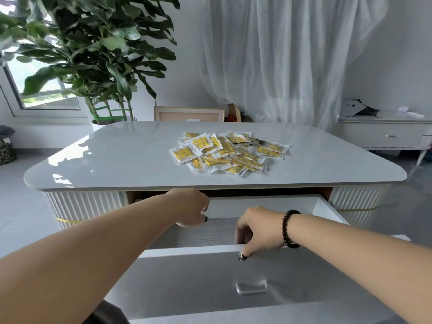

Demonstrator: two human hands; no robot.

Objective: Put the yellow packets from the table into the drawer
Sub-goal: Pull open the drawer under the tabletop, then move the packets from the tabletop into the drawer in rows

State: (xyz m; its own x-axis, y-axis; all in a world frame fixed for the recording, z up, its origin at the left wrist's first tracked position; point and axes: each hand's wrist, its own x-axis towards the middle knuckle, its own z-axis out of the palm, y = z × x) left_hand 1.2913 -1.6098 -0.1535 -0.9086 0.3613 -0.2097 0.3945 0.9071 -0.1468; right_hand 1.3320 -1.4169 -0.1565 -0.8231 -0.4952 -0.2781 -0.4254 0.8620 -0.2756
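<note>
The right hand (257, 228) curls over the drawer (233, 272) front's top edge; the left hand (191, 206), fingers curled, hangs inside holding nothing visible. The drawer stands open enough; the packets (228, 152) wait far on the table (117, 155).

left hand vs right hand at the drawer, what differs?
Left hand reaches inside the open drawer, fingers curled, holding nothing that shows; right hand grips the drawer's front edge, thumb on the outer face. Right wrist wears a dark bead bracelet; left wrist is bare. Neither touches the yellow packets piled on the table.
</note>
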